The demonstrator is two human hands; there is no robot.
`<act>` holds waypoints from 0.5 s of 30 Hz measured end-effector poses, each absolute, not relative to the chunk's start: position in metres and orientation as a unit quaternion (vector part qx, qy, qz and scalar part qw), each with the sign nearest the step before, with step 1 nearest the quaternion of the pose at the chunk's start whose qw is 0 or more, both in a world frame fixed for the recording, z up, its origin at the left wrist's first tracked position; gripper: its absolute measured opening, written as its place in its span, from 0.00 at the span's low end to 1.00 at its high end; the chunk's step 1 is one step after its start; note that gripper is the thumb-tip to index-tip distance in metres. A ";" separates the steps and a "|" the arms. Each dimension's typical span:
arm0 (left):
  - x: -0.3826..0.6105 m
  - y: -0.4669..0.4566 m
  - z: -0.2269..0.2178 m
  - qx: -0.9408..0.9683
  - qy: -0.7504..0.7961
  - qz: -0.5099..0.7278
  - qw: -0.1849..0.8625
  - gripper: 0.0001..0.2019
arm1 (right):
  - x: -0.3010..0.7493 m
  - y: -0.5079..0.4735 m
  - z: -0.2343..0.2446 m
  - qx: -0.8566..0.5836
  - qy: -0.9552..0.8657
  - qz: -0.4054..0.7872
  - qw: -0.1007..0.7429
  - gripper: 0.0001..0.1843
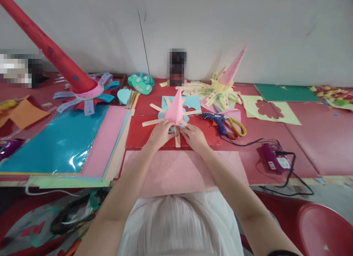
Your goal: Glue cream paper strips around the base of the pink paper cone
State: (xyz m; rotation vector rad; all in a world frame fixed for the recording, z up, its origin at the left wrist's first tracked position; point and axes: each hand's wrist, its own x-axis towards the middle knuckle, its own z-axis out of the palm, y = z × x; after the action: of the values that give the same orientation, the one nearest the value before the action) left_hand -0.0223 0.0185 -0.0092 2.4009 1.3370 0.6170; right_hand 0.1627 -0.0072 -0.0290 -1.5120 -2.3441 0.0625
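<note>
A pink paper cone (174, 110) stands upright on a light-blue scalloped paper base (160, 115). Cream paper strips (151, 122) spread outward from beneath it, one pointing toward me. At the front left of the cone's foot, my left hand (162, 134) has its fingers curled against the lower edge. My right hand (194, 137) presses in from the front right, fingertips together at the same edge. Both hands partly hide the base. Under this piece lies red card (138, 134), with a pink sheet (182, 171) nearer my body.
Right of my hands lie a blue glue gun (218, 120) and yellow-handled scissors (237, 126). A cord runs to a purple power box (275, 158). Another pink cone (233, 69) stands behind; a tall red cone (52, 52) rises at left beside teal sheets (60, 142).
</note>
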 end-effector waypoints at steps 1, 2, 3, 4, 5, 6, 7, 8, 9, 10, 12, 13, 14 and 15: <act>-0.022 0.018 -0.009 0.840 0.472 0.216 0.157 0.10 | 0.163 -0.007 -0.029 -0.533 -0.828 0.021 0.173 0.20; -0.022 0.018 -0.008 0.839 0.475 0.217 0.153 0.10 | 0.163 -0.007 -0.029 -0.533 -0.828 0.021 0.173 0.21; -0.022 0.018 -0.008 0.838 0.477 0.218 0.151 0.10 | 0.163 -0.007 -0.029 -0.533 -0.828 0.021 0.172 0.21; -0.022 0.018 -0.008 0.838 0.477 0.219 0.149 0.10 | 0.163 -0.007 -0.029 -0.533 -0.828 0.021 0.171 0.21; -0.022 0.018 -0.008 0.838 0.476 0.219 0.149 0.10 | 0.163 -0.007 -0.029 -0.534 -0.828 0.023 0.171 0.21; -0.023 0.018 -0.008 0.839 0.475 0.220 0.150 0.11 | 0.163 -0.007 -0.029 -0.534 -0.827 0.024 0.171 0.21; -0.023 0.018 -0.008 0.839 0.474 0.220 0.151 0.11 | 0.163 -0.007 -0.029 -0.535 -0.827 0.026 0.171 0.21; -0.023 0.019 -0.009 0.839 0.474 0.220 0.150 0.11 | 0.162 -0.007 -0.029 -0.536 -0.826 0.027 0.171 0.21; -0.023 0.019 -0.009 0.839 0.476 0.219 0.150 0.12 | 0.162 -0.007 -0.029 -0.538 -0.825 0.028 0.171 0.21; -0.023 0.019 -0.009 0.838 0.478 0.219 0.149 0.12 | 0.162 -0.007 -0.029 -0.539 -0.825 0.028 0.170 0.21; -0.023 0.019 -0.009 0.836 0.482 0.217 0.147 0.13 | 0.161 -0.007 -0.029 -0.540 -0.824 0.028 0.169 0.21; -0.023 0.019 -0.009 0.835 0.485 0.216 0.146 0.13 | 0.161 -0.007 -0.029 -0.540 -0.824 0.029 0.169 0.21; -0.022 0.019 -0.008 0.833 0.489 0.214 0.144 0.13 | 0.161 -0.007 -0.029 -0.541 -0.824 0.029 0.167 0.21; -0.022 0.018 -0.007 0.831 0.495 0.211 0.143 0.13 | 0.161 -0.007 -0.029 -0.543 -0.822 0.029 0.166 0.21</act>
State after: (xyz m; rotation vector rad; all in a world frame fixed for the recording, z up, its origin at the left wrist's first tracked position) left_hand -0.0220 0.0181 -0.0074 2.3964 1.4278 0.6099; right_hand 0.1605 -0.0071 -0.0286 -1.5471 -2.3422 0.0829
